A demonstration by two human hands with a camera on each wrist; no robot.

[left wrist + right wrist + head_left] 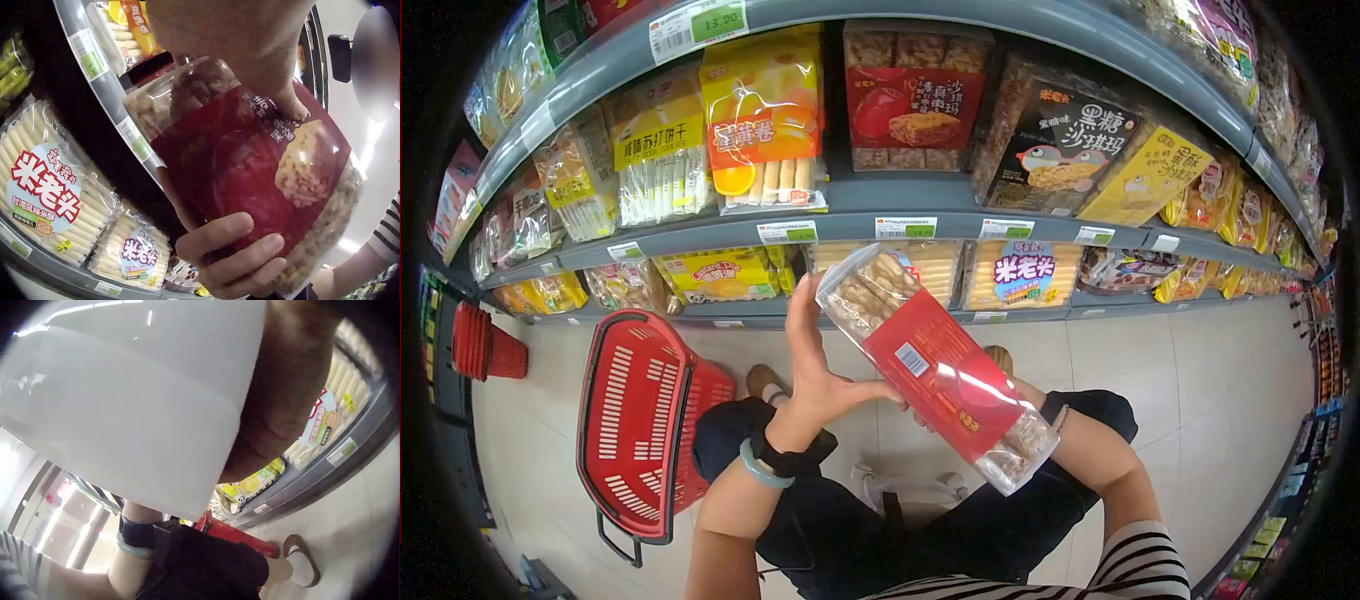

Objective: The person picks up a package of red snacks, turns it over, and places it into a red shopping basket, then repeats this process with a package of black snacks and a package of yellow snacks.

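A clear sachima packet [945, 360] with a red label lies tilted across the front of the person, its barcode side up. From beneath, the right hand [240, 256] grips it; its curled fingers show on the printed front in the left wrist view, while the packet covers most of that hand in the head view. Along the packet's left edge, the left hand [815, 375] is spread, with fingers toward the shelf and thumb reaching to the edge. In the right wrist view a pale glossy surface [125, 419] fills much of the picture.
A red shopping basket [685, 440] stands on the floor at the left, near stacked red baskets [485, 340]. Ahead, a grey shelf [870, 195] carries another red sachima packet [915, 100], a black box [1055, 150] and bagged rice rolls [1020, 275]. The person's knees are below the hands.
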